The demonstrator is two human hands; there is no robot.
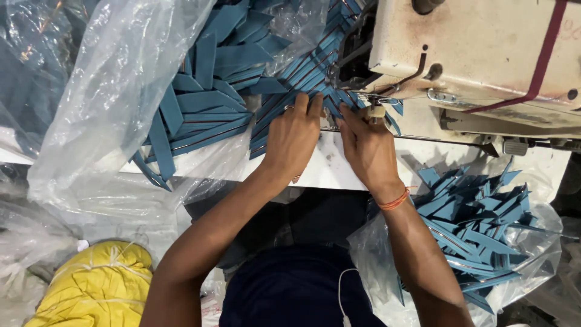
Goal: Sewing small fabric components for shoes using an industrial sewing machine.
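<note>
Hands pressing blue fabric strips at sewing machine.
We hold our left hand [293, 136] and right hand [366, 145] flat, fingers together, on the strips [327, 100]; sewing machine [478, 54] just beyond our fingertips.

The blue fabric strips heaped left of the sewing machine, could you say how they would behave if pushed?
The blue fabric strips look thin and light, so probably floppy. Loosely heaped on clear plastic sheeting, they would likely slide and scatter rather than move together.
</note>
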